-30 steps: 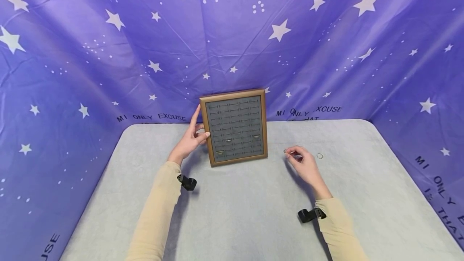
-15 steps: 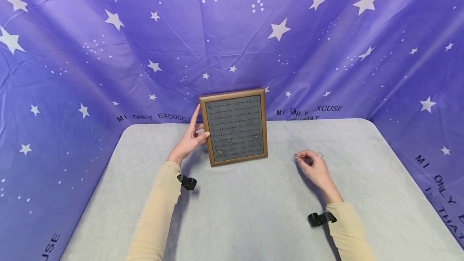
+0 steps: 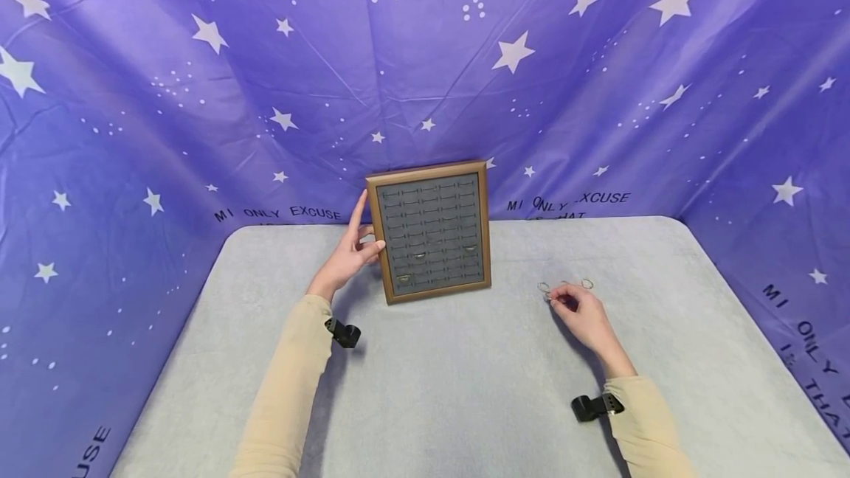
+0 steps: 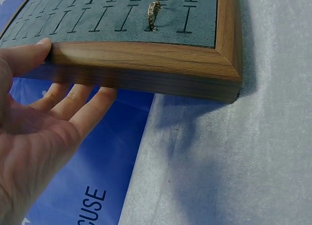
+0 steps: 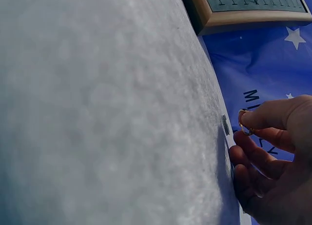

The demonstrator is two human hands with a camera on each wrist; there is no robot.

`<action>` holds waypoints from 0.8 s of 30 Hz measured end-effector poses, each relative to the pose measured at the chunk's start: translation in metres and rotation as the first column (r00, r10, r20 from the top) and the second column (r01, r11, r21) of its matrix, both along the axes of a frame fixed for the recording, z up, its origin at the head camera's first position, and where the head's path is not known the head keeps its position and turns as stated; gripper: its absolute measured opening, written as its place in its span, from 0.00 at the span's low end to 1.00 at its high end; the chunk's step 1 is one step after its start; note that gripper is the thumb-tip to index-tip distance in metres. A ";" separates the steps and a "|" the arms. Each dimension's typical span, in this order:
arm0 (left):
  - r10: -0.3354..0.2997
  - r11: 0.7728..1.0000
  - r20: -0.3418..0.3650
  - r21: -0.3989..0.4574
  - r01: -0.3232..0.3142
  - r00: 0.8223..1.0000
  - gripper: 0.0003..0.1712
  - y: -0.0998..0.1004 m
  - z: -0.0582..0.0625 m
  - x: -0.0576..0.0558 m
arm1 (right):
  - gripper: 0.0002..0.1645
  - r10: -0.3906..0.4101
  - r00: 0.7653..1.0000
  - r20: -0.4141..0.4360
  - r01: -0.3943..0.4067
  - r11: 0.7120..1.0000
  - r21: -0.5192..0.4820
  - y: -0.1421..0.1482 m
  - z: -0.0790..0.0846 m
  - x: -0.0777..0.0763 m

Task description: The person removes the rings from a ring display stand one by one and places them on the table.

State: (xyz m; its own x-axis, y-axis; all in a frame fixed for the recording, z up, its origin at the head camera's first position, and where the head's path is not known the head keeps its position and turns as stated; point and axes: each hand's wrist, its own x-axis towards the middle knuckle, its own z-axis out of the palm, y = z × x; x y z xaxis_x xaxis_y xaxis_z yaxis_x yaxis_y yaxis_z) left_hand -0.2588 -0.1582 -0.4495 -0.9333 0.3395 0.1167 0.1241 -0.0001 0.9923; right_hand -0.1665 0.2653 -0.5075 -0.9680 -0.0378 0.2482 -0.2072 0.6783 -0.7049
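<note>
Your left sleeve (image 3: 279, 397) and right sleeve (image 3: 647, 430) are plain pale cream, lightly creased, ending just behind your bare left hand (image 3: 344, 258) and right hand (image 3: 586, 316). Behind each hand you wear a black, round-ended camera: left camera (image 3: 348, 336), right camera (image 3: 584, 409).

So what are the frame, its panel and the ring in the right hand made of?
Frame: wood or wood-look veneer, satin; brown grain shows. Panel: probably felt or velvet, being matte and softly textured. Ring: likely golden metal, polished, judging by its glints.
</note>
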 end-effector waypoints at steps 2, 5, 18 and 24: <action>0.001 1.000 0.003 0.003 -0.001 1.000 0.56 0.000 0.000 0.000 | 0.04 0.003 1.000 0.004 -0.003 1.000 0.005 0.001 -0.001 0.000; 0.005 1.000 0.005 -0.002 -0.005 1.000 0.57 0.001 0.002 0.001 | 0.05 0.008 1.000 0.017 -0.008 1.000 0.017 0.003 -0.002 -0.001; 0.002 1.000 0.011 -0.002 -0.002 1.000 0.57 0.000 0.001 0.001 | 0.04 0.030 0.996 0.081 -0.035 0.997 0.066 0.004 -0.001 -0.001; 0.000 1.000 0.001 0.008 0.000 1.000 0.57 0.000 0.000 0.000 | 0.04 0.030 0.997 0.076 -0.034 0.998 0.057 0.004 -0.001 -0.002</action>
State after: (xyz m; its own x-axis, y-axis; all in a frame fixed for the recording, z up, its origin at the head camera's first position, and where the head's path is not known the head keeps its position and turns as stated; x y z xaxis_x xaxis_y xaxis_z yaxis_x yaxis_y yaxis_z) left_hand -0.2586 -0.1579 -0.4497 -0.9334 0.3386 0.1185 0.1231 -0.0078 0.9924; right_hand -0.1690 0.2690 -0.5088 -0.9818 -0.0815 0.1713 -0.1776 0.7129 -0.6785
